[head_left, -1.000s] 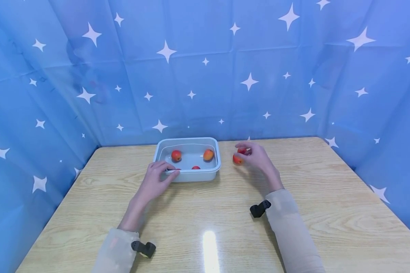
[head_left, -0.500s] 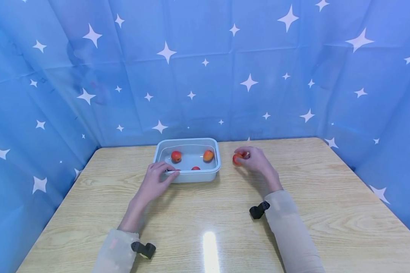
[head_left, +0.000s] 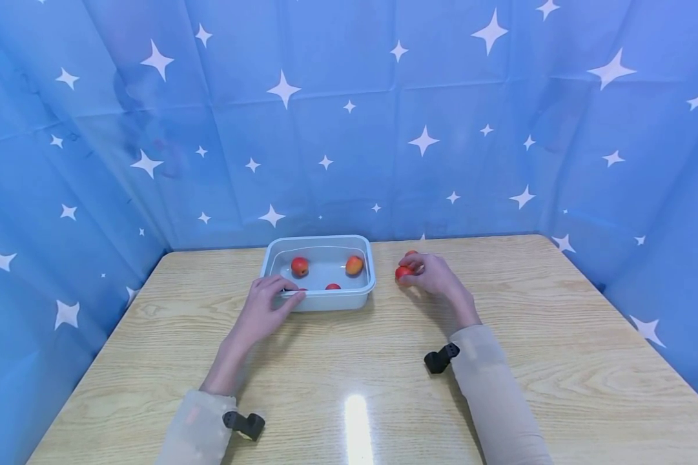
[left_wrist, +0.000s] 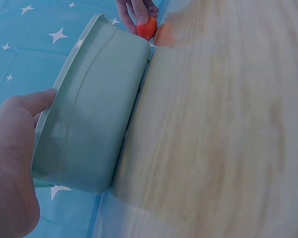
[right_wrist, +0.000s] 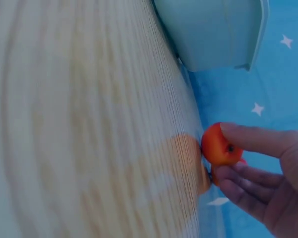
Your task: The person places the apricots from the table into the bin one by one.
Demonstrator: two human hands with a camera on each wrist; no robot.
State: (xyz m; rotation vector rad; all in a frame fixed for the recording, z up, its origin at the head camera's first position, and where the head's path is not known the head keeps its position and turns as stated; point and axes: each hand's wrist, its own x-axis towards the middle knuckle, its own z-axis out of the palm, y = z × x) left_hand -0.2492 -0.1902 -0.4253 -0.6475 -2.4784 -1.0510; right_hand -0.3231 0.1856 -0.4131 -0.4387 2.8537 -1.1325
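Observation:
My left hand [head_left: 265, 305] grips the near left rim of a pale blue-green plastic box [head_left: 349, 299], thumb outside and fingertips over the edge. Inside lie several small red and orange apples, such as a red apple [head_left: 299, 266] at the left and an orange one at the right; two by the near wall are partly hidden. To the right of the box, my right hand [head_left: 436, 274] pinches a red-orange apple [right_wrist: 218, 144] between thumb and fingers, at the tabletop. Just behind it is another apple [head_left: 410, 253], mostly covered by the fingers.
The box stands near the back edge of a light wood table [head_left: 302, 368]. Behind and at both sides hangs a blue curtain [head_left: 349, 129] with white stars. Each sleeve carries a small black camera mount.
My right hand has come down slightly, and its fingers have closed round the nearer apple. My left hand and the box have stayed in place.

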